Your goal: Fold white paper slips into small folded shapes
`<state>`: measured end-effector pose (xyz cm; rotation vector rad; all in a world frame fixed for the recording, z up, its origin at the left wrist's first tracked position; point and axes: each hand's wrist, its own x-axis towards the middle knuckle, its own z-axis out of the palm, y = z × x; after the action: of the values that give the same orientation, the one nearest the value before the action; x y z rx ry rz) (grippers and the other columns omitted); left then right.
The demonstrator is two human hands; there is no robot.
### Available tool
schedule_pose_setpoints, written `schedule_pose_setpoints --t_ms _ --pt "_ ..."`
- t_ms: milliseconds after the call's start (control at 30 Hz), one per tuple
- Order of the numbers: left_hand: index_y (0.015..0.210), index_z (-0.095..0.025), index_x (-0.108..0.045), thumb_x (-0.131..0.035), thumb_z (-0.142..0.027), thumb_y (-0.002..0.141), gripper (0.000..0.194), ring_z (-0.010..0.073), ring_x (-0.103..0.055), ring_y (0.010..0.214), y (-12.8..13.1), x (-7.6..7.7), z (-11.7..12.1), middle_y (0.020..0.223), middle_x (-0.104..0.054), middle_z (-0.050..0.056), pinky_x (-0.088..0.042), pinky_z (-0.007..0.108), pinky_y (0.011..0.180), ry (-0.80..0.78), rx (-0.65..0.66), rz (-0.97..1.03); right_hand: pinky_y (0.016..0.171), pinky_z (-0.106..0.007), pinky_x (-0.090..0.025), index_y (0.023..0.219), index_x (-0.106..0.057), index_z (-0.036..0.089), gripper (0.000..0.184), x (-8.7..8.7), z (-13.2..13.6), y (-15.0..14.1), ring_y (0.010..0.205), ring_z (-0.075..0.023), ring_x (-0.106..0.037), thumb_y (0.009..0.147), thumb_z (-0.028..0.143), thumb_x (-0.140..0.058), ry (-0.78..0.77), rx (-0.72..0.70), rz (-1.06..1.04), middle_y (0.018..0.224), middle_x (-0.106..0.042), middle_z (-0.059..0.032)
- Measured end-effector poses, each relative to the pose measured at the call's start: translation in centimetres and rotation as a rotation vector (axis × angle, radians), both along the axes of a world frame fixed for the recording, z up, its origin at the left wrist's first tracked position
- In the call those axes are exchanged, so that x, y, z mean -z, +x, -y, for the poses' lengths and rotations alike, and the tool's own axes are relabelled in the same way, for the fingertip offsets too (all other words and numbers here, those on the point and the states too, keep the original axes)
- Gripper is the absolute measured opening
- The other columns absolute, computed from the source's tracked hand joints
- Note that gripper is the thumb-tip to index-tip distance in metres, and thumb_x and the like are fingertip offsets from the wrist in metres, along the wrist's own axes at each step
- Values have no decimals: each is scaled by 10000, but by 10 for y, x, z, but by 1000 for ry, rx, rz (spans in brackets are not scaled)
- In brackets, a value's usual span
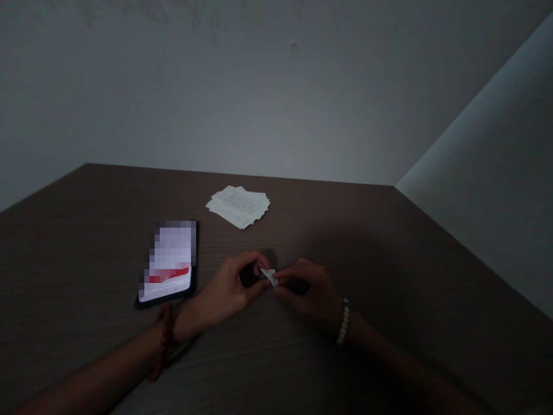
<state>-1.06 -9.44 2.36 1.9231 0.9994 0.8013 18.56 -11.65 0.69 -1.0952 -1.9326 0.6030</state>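
Note:
A small folded piece of white paper [269, 276] is pinched between both my hands just above the dark wooden table [389, 259]. My left hand [228, 291] grips its left side with thumb and fingers closed; a reddish bead bracelet circles that wrist. My right hand [309, 294] pinches the paper's right side, fingers curled, with a white bead bracelet on its wrist. The paper is folded into a tiny pointed shape.
A phone [169, 262] with a lit screen lies flat to the left of my hands. A loose stack of printed white paper slips [238, 206] rests farther back near the middle. Grey walls meet the table's far and right edges.

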Motion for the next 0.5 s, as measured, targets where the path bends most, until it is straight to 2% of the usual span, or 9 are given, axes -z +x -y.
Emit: schedule_pose_setpoints --t_ms 300,500 --pt "848 -169 -570 -575 -262 816 99 138 -519 734 -1 -6 1 771 -576 -1 -415 254 664 -24 14 2 603 -272 -424 925 -706 224 230 -2 0 -1 639 -149 -558 704 165 -729 32 5 14 708 -692 -9" --pt "864 -165 -571 -547 -221 808 82 136 -542 717 -2 -4 1 780 -593 7 -427 253 652 -42 31 11 603 -272 -422 933 -698 203 220 -5 1 -3 601 -136 -552 717 161 -700 55 12 22 682 -673 -8"
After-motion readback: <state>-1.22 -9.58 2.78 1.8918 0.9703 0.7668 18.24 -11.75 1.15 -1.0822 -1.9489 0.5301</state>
